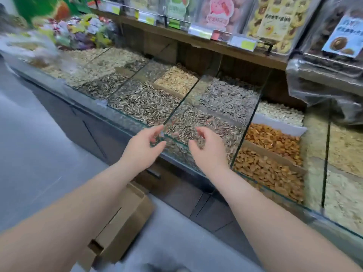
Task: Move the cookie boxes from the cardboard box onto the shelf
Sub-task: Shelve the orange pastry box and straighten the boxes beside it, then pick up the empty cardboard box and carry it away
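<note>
Both grips are empty: the left hand (144,147) and the right hand (208,148) hang side by side with fingers loosely curled and half spread, palms turned toward each other, holding nothing. They hover over the front glass edge of the seed bins (149,103), close together but not touching.

What matters for the coming move is where the cardboard box (121,218) lies from them. It sits on the floor, low and to the left, right under the left forearm and close against the dark cabinet front below the surface. So the box is below and behind both grips, back toward the person, and the left hand looks the nearer one to it. Its long axis seems to run away from the person toward the cabinet. I cannot see into it from here; its flaps hide whether any cookie boxes remain inside.

Up and to the right, the wooden shelf (225,48) carries clear cookie boxes (275,20) standing behind price tags (243,44). It lies above and beyond the grips, past the seeds, nearer the right hand.

My guess is that the next reach goes down and back to the box.
</note>
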The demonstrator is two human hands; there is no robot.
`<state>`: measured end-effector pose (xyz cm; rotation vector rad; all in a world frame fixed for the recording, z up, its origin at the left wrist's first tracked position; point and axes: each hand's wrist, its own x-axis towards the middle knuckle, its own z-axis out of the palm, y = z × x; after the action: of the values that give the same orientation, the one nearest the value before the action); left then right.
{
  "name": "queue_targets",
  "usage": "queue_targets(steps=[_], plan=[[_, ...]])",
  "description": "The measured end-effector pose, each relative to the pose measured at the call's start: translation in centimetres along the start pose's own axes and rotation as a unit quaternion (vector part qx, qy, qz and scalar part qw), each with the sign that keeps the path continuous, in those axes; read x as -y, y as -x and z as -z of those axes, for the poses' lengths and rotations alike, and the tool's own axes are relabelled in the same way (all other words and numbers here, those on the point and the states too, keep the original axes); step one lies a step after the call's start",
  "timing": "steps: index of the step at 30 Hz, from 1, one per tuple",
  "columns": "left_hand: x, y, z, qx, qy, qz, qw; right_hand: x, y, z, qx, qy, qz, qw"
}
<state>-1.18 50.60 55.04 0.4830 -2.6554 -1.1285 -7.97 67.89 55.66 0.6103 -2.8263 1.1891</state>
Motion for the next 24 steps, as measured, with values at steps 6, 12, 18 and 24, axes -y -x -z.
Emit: queue_targets(steps=[6,12,18,24], plan=[[9.7,9.1,6.7,-0.048,0.003,0.079,0.996,6.5,6.7,-8.0,0.098,-0.021,0.024,0.995],[18.6,17.0,15.4,-0.049,0.005,0.141,0.989,14.7,13.5,-17.0,0.123,-0.060,-0.001,0.991],[25.0,21.7,20.5,-0.062,0.000,0.182,0.981,19.4,18.1,-23.6,0.170,-0.089,-0.036,0.981],[28.2,19.6,22.1,-0.038,0.000,0.200,0.979,20.6,16.1,-26.9,0.172,-0.089,-0.063,0.979]])
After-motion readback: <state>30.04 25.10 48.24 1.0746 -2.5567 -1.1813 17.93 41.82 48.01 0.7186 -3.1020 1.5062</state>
